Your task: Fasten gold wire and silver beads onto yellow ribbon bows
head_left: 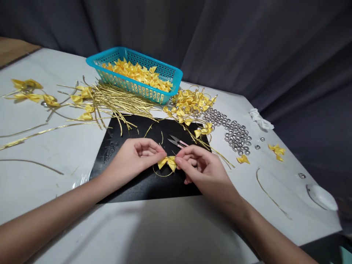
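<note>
Pinching bow (167, 162): left hand (134, 156), right hand (203, 168) fingers (154, 149) clamped | black mat (154, 187) | seemingly curtained room

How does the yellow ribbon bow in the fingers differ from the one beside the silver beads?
The held yellow ribbon bow is pinched by left hand and right hand over the black mat; the loose yellow bow lies on the white table. The held bow has a gold wire loop, the loose bow none. Same colour.

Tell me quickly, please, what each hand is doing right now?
Left hand: pinched shut on the yellow bow.
Right hand: pinched shut on the same bow's other side.
</note>
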Demonstrator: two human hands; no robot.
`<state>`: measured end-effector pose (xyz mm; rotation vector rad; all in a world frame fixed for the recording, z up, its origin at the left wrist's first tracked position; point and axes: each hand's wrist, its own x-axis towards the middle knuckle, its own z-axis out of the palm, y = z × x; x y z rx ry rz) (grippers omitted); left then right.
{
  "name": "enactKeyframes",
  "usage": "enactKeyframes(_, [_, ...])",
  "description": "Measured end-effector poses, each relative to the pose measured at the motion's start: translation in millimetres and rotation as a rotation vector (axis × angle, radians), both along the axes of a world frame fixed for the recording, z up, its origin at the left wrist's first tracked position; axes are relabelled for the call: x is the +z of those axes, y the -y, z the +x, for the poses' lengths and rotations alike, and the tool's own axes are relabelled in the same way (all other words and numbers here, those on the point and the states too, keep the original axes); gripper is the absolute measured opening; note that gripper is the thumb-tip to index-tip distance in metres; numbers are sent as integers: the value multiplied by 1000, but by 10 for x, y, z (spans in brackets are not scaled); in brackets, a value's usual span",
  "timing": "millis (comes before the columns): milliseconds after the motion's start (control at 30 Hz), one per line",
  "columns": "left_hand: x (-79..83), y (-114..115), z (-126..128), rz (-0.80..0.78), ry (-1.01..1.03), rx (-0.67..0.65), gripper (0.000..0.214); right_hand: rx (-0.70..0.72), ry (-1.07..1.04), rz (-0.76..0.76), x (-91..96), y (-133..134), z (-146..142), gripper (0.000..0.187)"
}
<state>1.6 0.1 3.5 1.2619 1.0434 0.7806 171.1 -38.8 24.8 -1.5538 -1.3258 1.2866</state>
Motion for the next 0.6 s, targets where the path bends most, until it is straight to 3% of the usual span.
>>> enactKeyframes(267, [6, 4, 3, -3, -1, 3, 8, 33, -67, -60, 26, -12, 5, 12])
enactKeyframes(600, [24, 12, 1, -21, 6, 58, 5, -16, -82, 35, 107, 1, 47, 13])
